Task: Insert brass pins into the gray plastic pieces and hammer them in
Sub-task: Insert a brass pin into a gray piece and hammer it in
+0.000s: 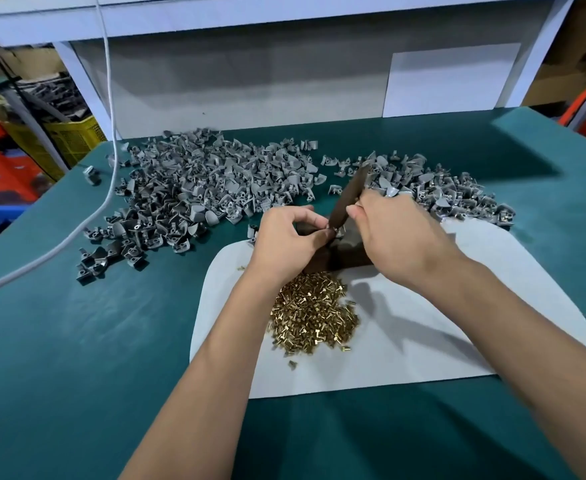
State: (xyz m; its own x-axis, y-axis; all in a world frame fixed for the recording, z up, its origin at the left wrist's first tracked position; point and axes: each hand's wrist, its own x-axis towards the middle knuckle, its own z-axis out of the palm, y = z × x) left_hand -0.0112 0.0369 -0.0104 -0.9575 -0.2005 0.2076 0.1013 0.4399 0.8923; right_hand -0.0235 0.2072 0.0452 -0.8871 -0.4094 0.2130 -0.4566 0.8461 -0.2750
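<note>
Over the dark block (345, 249), pin-seating step.
Your left hand (286, 237) pinches a gray piece (333, 231) on the block; your right hand (393, 230) grips the brown striker (348, 195), tilted. Brass pins (314, 315) heap just beside your left wrist. Keep fingertips off the pin head, strike squarely, lightly.

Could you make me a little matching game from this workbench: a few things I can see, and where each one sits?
Things:
1. brass pins
2. large gray pile
3. dark metal bar
4. white cable

Places:
A. gripped in the right hand
B. hanging down at the table's left side
C. heaped on the white sheet
D. spread on the green cloth, far left

Pairs: 1-C, 2-D, 3-A, 4-B
</note>
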